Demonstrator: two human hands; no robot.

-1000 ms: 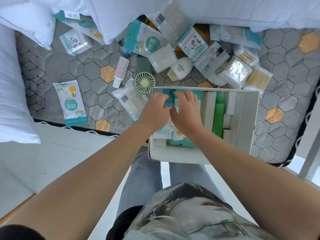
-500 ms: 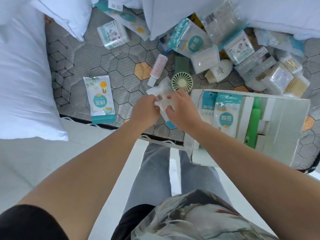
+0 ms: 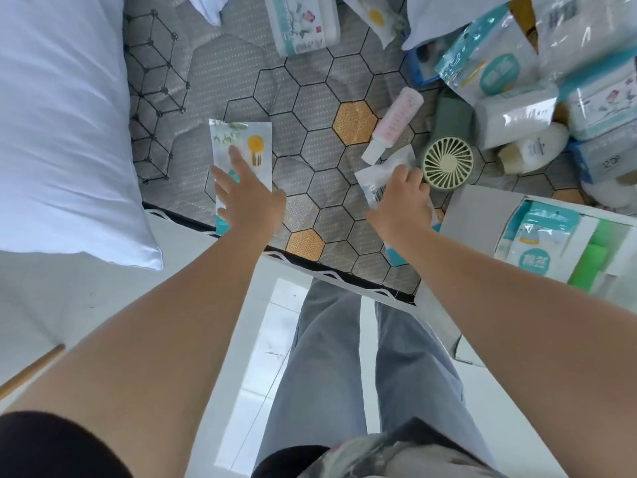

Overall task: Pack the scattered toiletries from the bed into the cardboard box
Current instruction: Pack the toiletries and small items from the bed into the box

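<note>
My left hand (image 3: pixel 246 198) lies flat, fingers spread, on a white and teal wipes packet (image 3: pixel 241 141) near the mattress's front edge. My right hand (image 3: pixel 401 200) is closed on a clear cotton-pad packet (image 3: pixel 382 175) with a barcode, just left of the cardboard box (image 3: pixel 482 208). The box stands at the right and holds teal packets (image 3: pixel 537 241) and a green bottle (image 3: pixel 599 251). A pink tube (image 3: pixel 396 124) and a pale green mini fan (image 3: pixel 448 163) lie just beyond my right hand.
More toiletries are piled at the upper right: a white bottle (image 3: pixel 534 148), a tissue pack (image 3: pixel 513 112), teal pouches (image 3: pixel 489 63). Another tissue pack (image 3: pixel 301 24) lies at the top. A white pillow (image 3: pixel 62 125) fills the left. The floor and my legs are below.
Both hands left the box and moved left. The right hand took hold of the clear packet; the left hand then went further left onto the wipes packet. The view swung left.
</note>
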